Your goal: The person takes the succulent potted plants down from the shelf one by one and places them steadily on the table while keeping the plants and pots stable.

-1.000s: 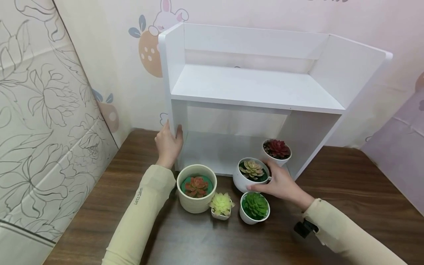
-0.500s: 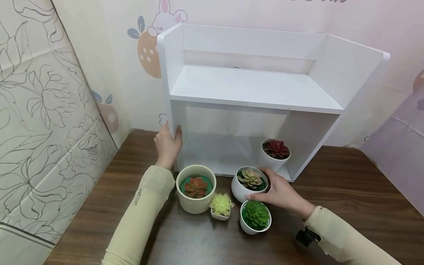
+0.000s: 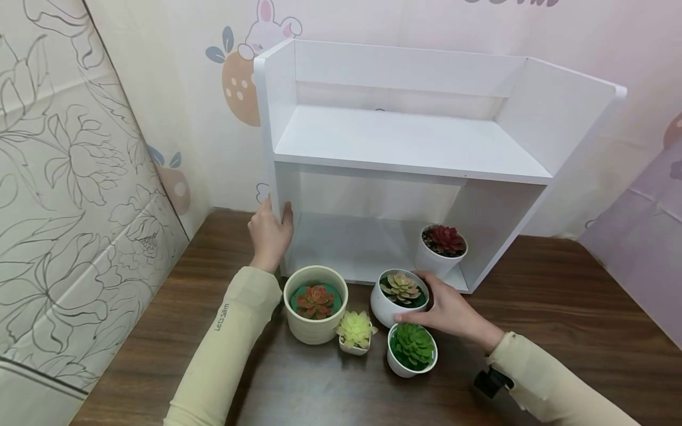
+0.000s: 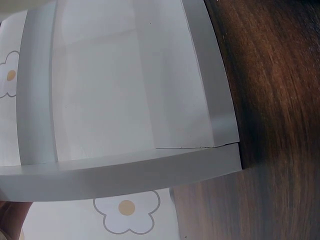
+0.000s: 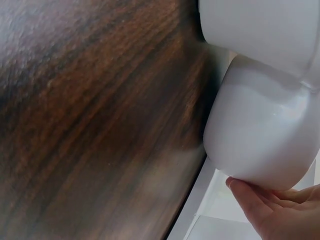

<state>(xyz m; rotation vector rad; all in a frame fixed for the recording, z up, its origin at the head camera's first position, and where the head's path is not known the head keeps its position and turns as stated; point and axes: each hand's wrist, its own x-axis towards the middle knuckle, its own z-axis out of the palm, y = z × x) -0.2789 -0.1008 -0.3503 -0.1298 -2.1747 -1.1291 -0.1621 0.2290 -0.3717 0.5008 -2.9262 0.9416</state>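
Observation:
My left hand (image 3: 270,236) grips the left side panel of the white desktop shelf (image 3: 410,142), thumb on the inner face and fingers outside. The panel's front edge (image 4: 125,175) crosses the left wrist view, with little of the hand showing. My right hand (image 3: 453,307) holds a round white pot (image 3: 385,307) with a pale yellow-pink succulent, thumb in front and fingers at its far side. In the right wrist view fingertips (image 5: 240,190) touch the pot's wall. This pot stands on the table before the shelf, close behind a small white pot (image 3: 398,362) with a green succulent.
A white pot (image 3: 434,260) with a dark red succulent stands on the shelf's lower board, right side. Left of centre on the wooden table (image 3: 319,390) are a cream pot (image 3: 314,331) with a reddish succulent and a small yellow-green succulent (image 3: 356,329). A patterned wall stands behind.
My right hand has brought the round white pot down and toward me, away from the red succulent's pot. The green succulent's pot has shifted slightly toward me. My left hand keeps its place.

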